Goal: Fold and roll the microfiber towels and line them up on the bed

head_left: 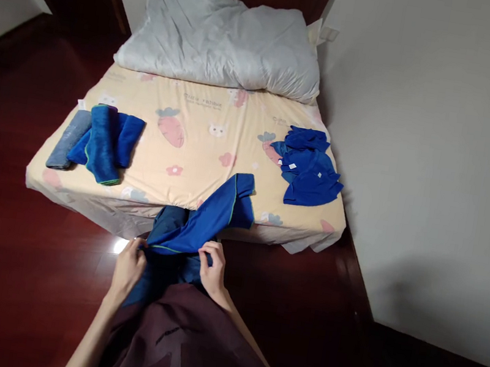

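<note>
A blue towel (209, 215) with a green edge stretches between my two hands, partly over my lap and partly on the near edge of the bed. My left hand (130, 261) pinches its left corner. With thumb and fingers together, my right hand (212, 265) grips the near edge of the same towel. The towel's far end lies folded over on itself on the mattress, its green trim showing. Part of the towel's near edge is hidden by my fingers.
Rolled and folded blue and grey towels (104, 146) lie on the bed's left side. A loose pile of blue cloths (313, 179) with white tags is at the right. A bulky grey-white quilt (230, 41) sits at the headboard, and a wall (441, 146) runs along the right.
</note>
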### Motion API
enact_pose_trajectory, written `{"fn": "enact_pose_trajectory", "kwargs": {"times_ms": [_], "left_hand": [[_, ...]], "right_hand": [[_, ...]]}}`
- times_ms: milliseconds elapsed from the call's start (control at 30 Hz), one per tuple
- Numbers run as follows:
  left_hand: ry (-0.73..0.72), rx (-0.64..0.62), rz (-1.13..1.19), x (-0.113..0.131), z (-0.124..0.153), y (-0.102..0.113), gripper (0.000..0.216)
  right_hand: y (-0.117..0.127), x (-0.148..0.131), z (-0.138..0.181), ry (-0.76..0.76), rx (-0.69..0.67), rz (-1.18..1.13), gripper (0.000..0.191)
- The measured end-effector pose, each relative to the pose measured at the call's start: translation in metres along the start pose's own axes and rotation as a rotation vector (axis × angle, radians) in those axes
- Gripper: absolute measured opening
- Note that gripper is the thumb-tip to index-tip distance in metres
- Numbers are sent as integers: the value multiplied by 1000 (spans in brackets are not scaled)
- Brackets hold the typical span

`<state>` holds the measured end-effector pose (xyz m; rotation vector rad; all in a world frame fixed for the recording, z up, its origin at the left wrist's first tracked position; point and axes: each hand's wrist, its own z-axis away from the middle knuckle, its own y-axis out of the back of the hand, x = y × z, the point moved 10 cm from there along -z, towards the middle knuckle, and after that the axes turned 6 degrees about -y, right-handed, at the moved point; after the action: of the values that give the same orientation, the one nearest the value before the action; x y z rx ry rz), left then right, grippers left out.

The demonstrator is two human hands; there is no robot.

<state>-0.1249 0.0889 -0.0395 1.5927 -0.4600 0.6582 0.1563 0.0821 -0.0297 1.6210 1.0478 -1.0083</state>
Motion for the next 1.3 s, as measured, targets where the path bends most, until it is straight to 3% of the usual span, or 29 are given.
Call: {"fn": "enact_pose_trajectory", "kwargs": {"times_ms": [133, 300, 400, 500, 600, 733, 833, 900, 967, 1033, 1200, 1300], "left_hand": [[347, 148, -7, -61, 17, 46, 19], [594, 318, 109, -119, 55, 83, 33], [670, 298, 105, -144, 75, 81, 35], [675, 167, -5, -157, 88, 64, 30], [560, 69, -161, -146, 89, 47, 39], [228, 126, -304, -85, 73, 33, 47], [-144, -122, -167, -21, 60, -19, 41], [-304, -319, -74, 10, 60, -57, 38], [-331, -369, -79, 21, 58, -79, 38], [-301, -320, -138, 20, 50, -87, 40], [-254, -280, -228, 12, 36, -85, 24], [-203, -269, -181, 8, 33, -74, 27]], "right_hand": [[-34, -37, -5, 197, -116, 16, 19], [-85, -32, -2, 255, -438, 32, 22], [-99, -8, 5, 215, -622, 68, 28], [-86, 28, 1, 115, -637, 154, 34], [-58, 60, -16, 27, -541, 237, 38], [-31, 86, -44, -4, -435, 345, 42], [-34, 97, -56, 19, -442, 441, 44], [-46, 102, -58, 44, -472, 494, 44], [-60, 105, -57, 72, -505, 530, 43], [-70, 108, -56, 86, -515, 556, 41], [-77, 113, -63, 105, -460, 601, 34], [-72, 113, -75, 115, -420, 634, 34]]}}
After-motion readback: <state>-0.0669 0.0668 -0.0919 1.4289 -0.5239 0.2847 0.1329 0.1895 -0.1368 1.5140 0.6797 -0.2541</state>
